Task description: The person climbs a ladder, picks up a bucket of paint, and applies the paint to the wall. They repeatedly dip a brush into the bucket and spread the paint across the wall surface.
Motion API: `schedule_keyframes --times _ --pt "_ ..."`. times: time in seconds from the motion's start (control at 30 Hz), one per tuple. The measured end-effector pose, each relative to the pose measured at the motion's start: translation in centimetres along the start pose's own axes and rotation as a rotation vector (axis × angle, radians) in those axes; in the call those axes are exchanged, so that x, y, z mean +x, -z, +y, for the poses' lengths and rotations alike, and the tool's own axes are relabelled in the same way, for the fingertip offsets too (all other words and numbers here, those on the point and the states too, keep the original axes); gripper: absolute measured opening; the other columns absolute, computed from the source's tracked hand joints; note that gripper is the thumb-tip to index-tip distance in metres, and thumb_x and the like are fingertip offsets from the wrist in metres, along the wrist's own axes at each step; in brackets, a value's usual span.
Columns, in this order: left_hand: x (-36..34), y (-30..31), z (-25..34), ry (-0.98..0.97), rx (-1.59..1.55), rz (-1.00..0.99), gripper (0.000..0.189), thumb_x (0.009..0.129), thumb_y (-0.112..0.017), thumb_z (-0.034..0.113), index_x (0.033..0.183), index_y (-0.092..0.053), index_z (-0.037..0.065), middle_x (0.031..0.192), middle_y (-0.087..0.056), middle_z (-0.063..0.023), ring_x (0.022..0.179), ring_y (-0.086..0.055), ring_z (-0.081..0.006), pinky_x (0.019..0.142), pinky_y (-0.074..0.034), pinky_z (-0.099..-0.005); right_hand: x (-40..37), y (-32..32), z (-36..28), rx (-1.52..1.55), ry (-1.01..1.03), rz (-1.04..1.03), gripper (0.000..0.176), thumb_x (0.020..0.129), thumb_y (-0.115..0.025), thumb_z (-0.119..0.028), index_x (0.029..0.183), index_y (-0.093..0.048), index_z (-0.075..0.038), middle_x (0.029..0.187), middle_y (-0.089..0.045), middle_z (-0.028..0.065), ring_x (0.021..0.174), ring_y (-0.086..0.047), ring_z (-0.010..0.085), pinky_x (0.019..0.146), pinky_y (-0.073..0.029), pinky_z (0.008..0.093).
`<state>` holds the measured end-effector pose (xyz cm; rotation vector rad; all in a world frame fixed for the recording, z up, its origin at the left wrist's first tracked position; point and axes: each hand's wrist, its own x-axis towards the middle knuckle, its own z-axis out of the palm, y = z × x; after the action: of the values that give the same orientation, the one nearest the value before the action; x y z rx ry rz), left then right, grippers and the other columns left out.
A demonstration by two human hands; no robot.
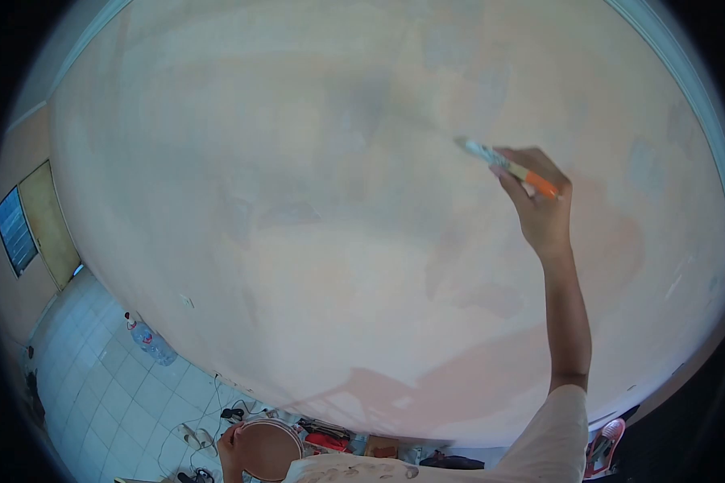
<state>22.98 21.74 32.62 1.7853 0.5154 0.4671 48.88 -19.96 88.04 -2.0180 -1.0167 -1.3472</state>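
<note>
From the head camera, a person's right hand (540,193) pinches an orange-ended paintbrush (485,152) between thumb and fingers, raised before a broad, patchy pale wall (314,266). The bristles point up and to the left, right of the wall's middle; whether they touch the surface cannot be told. The left hand (229,451) curls around the left edge of a round tub (271,451), brown inside, near the wall's bottom edge. A pale short sleeve (552,431) covers the right upper arm. A clear plastic bottle (151,340) lies tilted on the tiled floor (109,378), by the edge where floor meets wall. Dark cables (232,414) and a pair of pale sandals (195,437) lie left of the tub. Beyond the wall's left edge stands a yellowish door (48,221) beside a blue-lit window (16,229).
</note>
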Motion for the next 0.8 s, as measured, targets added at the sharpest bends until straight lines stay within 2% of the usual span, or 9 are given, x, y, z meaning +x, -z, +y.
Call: schedule_keyframes --times 0.1,0.23,0.3,0.4,0.63,0.73,0.8 --pt "0.0 -0.2 0.1 -0.032 0.034 0.023 0.041 0.101 -0.058 0.031 0.115 -0.07 -0.005 0.089 -0.074 -0.0138 0.081 -0.066 -0.016 0.071 -0.051 -0.0309 2.1 -1.1 0.4 -0.097 0.111 -0.017 0.025 0.087 -0.072 0.002 0.112 -0.071 -0.004 0.099 -0.069 0.0063 0.08 -0.066 0.0186 0.069 -0.053 0.0311" --pt "-0.1 0.2 0.9 0.029 0.041 -0.012 0.042 0.101 -0.058 0.031 0.116 -0.07 -0.006 0.093 -0.075 -0.0146 0.083 -0.067 -0.0172 0.073 -0.052 -0.0316 1.9 -2.9 2.7 -0.224 0.203 -0.092 0.025 0.088 -0.073 0.001 0.113 -0.071 -0.003 0.099 -0.068 0.0092 0.082 -0.066 0.0212 0.067 -0.053 0.0314" --pt "-0.1 0.1 0.7 0.037 0.04 -0.014 0.044 0.101 -0.058 0.032 0.117 -0.069 -0.007 0.095 -0.075 -0.0159 0.085 -0.067 -0.0178 0.074 -0.052 -0.0316 1.2 -3.3 3.8 -0.373 0.374 -0.111 0.038 0.077 -0.071 0.005 0.114 -0.068 -0.005 0.099 -0.064 0.0077 0.085 -0.066 0.0246 0.07 -0.056 0.0357" --pt "0.0 -0.1 0.3 -0.023 0.011 0.007 0.037 0.101 -0.055 0.024 0.115 -0.07 -0.007 0.094 -0.075 -0.0163 0.086 -0.068 -0.0176 0.076 -0.053 -0.032 -1.4 -4.4 3.8 -0.446 0.459 -0.162 0.039 0.073 -0.069 0.005 0.111 -0.067 -0.003 0.096 -0.062 0.007 0.087 -0.065 0.0239 0.069 -0.057 0.0356" --pt "0.1 0.0 -0.5 0.043 -0.005 -0.028 0.041 0.102 -0.057 0.028 0.116 -0.069 -0.008 0.095 -0.075 -0.0152 0.087 -0.067 -0.0174 0.077 -0.053 -0.032 -9.0 -7.0 3.3 -0.36 0.492 -0.369 0.032 0.075 -0.068 0.001 0.106 -0.064 -0.004 0.094 -0.058 0.0047 0.085 -0.064 0.0227 0.065 -0.056 0.0354" --pt "0.3 -0.2 -1.1 -0.007 -0.02 -0.023 0.041 0.102 -0.057 0.029 0.115 -0.069 -0.008 0.095 -0.075 -0.015 0.087 -0.067 -0.0175 0.078 -0.053 -0.0318 -11.9 -8.1 3.9 -0.171 0.332 -0.649 0.021 0.079 -0.067 0.001 0.099 -0.061 -0.004 0.098 -0.06 0.0036 0.089 -0.065 0.0224 0.068 -0.058 0.0339" --pt "0.3 -0.2 -1.0 0.005 -0.013 -0.02 0.04 0.102 -0.057 0.028 0.115 -0.069 -0.008 0.095 -0.074 -0.0146 0.087 -0.067 -0.0172 0.077 -0.053 -0.0314 -11.5 -7.6 3.1 -0.111 0.27 -0.669 0.021 0.081 -0.068 0.001 0.101 -0.063 -0.003 0.101 -0.063 0.0054 0.091 -0.066 0.0247 0.07 -0.058 0.0359"
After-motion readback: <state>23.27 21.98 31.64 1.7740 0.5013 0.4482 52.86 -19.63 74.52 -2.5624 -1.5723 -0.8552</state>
